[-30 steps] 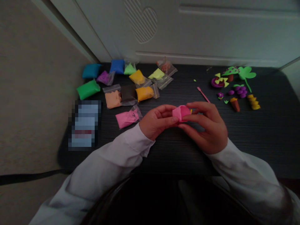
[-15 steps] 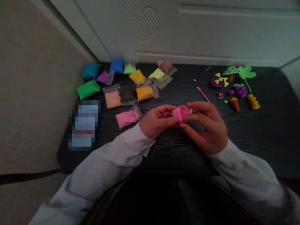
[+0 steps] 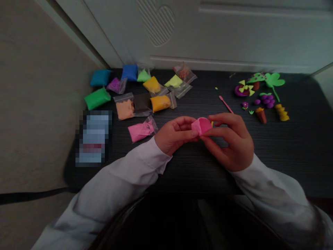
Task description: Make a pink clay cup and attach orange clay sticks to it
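Both my hands meet over the middle of the dark table (image 3: 291, 152), pinching a small piece of pink clay (image 3: 201, 125) folded into a cup shape. My left hand (image 3: 173, 134) grips its left side with thumb and fingertips. My right hand (image 3: 230, 139) holds its right side, fingers curled round it; a bit of yellow shows by the right fingers. A pink bag of clay (image 3: 141, 131) lies just left of my left hand.
Several clay bags in green (image 3: 97, 98), blue, purple, yellow, orange (image 3: 125, 109) and brown lie at the back left. A thin pink tool (image 3: 225, 104) lies behind my right hand. Finished clay figures (image 3: 261, 93) stand at the back right. A white door panel rises behind.
The pink clay has been turned slightly between my fingers; my hands stay in the same place.
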Available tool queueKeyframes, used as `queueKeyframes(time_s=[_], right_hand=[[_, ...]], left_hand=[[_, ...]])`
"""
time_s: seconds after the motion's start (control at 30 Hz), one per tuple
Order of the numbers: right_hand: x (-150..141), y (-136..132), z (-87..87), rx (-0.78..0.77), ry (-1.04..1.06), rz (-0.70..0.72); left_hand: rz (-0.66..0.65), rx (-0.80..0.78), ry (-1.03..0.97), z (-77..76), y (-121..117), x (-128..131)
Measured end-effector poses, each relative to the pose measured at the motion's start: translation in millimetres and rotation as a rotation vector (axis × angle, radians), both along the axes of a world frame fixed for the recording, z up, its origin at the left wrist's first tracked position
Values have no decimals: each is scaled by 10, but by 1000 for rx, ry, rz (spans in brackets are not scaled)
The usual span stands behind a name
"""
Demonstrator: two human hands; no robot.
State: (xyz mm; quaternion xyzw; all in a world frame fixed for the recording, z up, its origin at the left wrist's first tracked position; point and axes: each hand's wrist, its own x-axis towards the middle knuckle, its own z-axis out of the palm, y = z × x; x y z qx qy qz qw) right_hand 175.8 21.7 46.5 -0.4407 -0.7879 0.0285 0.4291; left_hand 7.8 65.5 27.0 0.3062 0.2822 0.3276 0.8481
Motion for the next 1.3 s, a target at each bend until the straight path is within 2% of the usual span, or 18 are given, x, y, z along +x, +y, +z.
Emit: queueKeyframes(time_s=[0.3,0.8,1.03,1.3], right_hand=[[53,8,-49,139,-140,5],[27,13,-32,104,-83,-16],[12,10,-22,55,-38,-54],[19,15,-19,45,-61,-33]], left_hand=[[-2,-6,26,7,2,2],[11,8,9,0,0,12],[45,71,-6,3,4,19],[74,137,-20,-22,21,19]])
